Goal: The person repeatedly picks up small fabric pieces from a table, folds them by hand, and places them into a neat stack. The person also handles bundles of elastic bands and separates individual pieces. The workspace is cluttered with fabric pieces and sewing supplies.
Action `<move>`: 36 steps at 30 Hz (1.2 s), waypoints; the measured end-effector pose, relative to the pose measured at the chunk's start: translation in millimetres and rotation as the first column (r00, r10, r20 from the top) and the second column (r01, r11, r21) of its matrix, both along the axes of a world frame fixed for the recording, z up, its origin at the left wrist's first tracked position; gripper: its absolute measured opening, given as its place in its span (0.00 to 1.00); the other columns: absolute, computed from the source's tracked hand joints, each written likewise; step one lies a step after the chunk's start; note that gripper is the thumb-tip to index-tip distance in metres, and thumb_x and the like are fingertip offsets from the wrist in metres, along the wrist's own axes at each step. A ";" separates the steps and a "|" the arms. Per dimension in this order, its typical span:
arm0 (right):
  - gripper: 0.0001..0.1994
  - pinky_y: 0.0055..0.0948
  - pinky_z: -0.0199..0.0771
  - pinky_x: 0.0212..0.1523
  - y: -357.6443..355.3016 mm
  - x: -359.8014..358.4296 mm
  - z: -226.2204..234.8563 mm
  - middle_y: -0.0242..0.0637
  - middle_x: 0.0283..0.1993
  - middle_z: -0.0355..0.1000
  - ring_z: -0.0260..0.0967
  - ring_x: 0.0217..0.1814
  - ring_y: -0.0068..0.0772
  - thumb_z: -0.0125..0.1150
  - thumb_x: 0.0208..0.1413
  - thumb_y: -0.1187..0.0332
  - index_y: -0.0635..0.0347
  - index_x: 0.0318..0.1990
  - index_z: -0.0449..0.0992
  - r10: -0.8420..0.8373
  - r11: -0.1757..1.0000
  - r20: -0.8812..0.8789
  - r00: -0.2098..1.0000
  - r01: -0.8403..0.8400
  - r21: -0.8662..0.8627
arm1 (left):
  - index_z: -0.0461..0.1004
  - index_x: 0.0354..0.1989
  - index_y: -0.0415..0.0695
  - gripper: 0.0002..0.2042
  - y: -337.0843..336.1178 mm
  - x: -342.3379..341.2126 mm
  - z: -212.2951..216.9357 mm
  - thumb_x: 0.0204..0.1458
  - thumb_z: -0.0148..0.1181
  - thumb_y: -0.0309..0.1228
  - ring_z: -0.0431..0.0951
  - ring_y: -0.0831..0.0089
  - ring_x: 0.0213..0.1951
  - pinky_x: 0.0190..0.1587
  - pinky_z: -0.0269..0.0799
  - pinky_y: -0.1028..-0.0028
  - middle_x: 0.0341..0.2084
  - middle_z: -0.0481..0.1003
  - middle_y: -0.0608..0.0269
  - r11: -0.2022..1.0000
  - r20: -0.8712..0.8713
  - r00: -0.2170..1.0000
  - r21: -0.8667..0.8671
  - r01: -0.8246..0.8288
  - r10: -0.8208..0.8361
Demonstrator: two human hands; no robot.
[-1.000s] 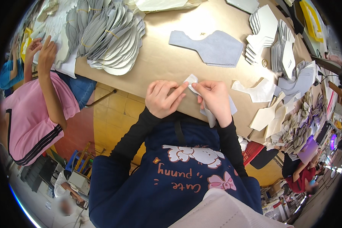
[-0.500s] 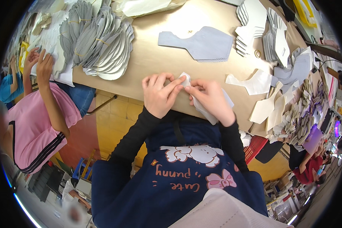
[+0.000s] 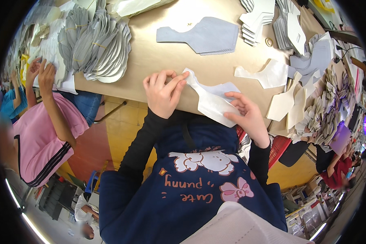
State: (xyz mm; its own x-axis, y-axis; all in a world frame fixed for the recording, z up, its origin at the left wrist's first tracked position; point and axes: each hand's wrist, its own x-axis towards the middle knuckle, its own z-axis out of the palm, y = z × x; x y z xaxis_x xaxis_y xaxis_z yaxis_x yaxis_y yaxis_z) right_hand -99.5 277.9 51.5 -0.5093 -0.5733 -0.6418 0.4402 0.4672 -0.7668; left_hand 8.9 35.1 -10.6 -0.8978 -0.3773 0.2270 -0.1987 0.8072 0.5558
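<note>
Between my hands is a cut piece of thin sheet material [image 3: 210,99], glossy white toward me with a grey layer along its far side. It has a narrow neck and a wide end, which hangs at the table's near edge. My left hand [image 3: 162,94] pinches the tip of the neck between thumb and fingers. At the wide end, my right hand [image 3: 249,118] touches the sheet with thumb and fingers spread apart. Beyond them lies a neat stack of grey pieces [image 3: 203,35] of similar outline. A single white piece [image 3: 266,74] rests to the right.
Banded bundles of grey and white pieces [image 3: 95,44] fill the far left. White stacks [image 3: 258,20] and grey stacks [image 3: 288,30] stand far right, near a tape ring [image 3: 269,42]. Cream pieces [image 3: 284,101] lie right. A co-worker in pink [image 3: 51,132] sits left.
My right hand has moved right and nearer, from the neck tip to the wide end, and its fingers have spread. The white face now shows. My left hand stays pinched at the tip.
</note>
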 end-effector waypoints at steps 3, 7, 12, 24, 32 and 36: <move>0.20 0.19 0.71 0.47 8.1 2.5 -6.8 0.29 0.39 0.75 0.71 0.43 0.18 0.66 0.55 0.79 0.63 0.56 0.77 -0.107 0.994 -0.148 0.983 0.109 0.007 | 0.85 0.46 0.56 0.10 1.9 -0.1 0.4 0.58 0.63 0.38 0.69 0.72 0.39 0.52 0.55 0.66 0.34 0.72 0.73 1.000 0.022 1.000 0.008 -0.011 0.011; 0.17 0.18 0.70 0.48 11.5 2.2 -18.2 0.36 0.48 0.78 0.72 0.47 0.18 0.65 0.56 0.79 0.68 0.54 0.77 -0.210 0.978 -0.165 0.964 0.208 -0.032 | 0.83 0.46 0.56 0.11 9.4 0.3 1.4 0.55 0.66 0.40 0.69 0.68 0.43 0.54 0.56 0.63 0.37 0.72 0.70 0.998 0.034 0.998 0.006 -0.058 0.058; 0.17 0.18 0.71 0.47 10.4 2.2 -24.5 0.37 0.47 0.79 0.72 0.46 0.18 0.65 0.56 0.78 0.68 0.53 0.77 -0.216 0.975 -0.216 0.952 0.221 -0.001 | 0.83 0.47 0.53 0.14 17.9 0.6 2.3 0.53 0.69 0.41 0.67 0.65 0.46 0.56 0.56 0.63 0.40 0.72 0.67 0.994 0.063 0.993 0.028 -0.102 0.100; 0.17 0.18 0.72 0.45 9.4 3.3 -29.6 0.38 0.46 0.79 0.73 0.45 0.19 0.66 0.55 0.79 0.68 0.53 0.77 -0.221 0.974 -0.247 0.943 0.227 -0.007 | 0.81 0.48 0.52 0.17 20.4 0.0 3.9 0.50 0.71 0.43 0.66 0.63 0.49 0.59 0.55 0.62 0.42 0.71 0.66 0.993 0.077 0.991 0.030 -0.113 0.110; 0.18 0.18 0.72 0.45 8.9 3.9 -31.7 0.37 0.45 0.79 0.73 0.45 0.19 0.66 0.54 0.79 0.69 0.54 0.77 -0.185 0.980 -0.323 0.928 0.199 0.010 | 0.82 0.45 0.54 0.16 25.2 0.1 5.5 0.49 0.71 0.43 0.67 0.63 0.51 0.60 0.55 0.60 0.42 0.71 0.67 0.981 0.058 0.986 0.112 -0.159 0.153; 0.18 0.18 0.72 0.44 8.4 4.0 -31.3 0.38 0.44 0.78 0.73 0.44 0.19 0.66 0.54 0.79 0.69 0.54 0.77 -0.181 0.978 -0.318 0.931 0.204 0.040 | 0.84 0.39 0.60 0.10 32.9 3.0 10.2 0.48 0.71 0.40 0.65 0.63 0.56 0.64 0.49 0.54 0.48 0.73 0.70 0.996 -0.015 0.997 -0.040 0.075 -0.076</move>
State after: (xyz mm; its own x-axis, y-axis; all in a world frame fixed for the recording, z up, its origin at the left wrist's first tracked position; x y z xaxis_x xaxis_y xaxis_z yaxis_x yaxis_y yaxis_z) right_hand -95.5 286.4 20.2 -0.7858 -0.4029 -0.4692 0.2725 0.4555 -0.8475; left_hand 12.0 68.1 -0.4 -0.9196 -0.2989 0.2551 -0.1276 0.8411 0.5256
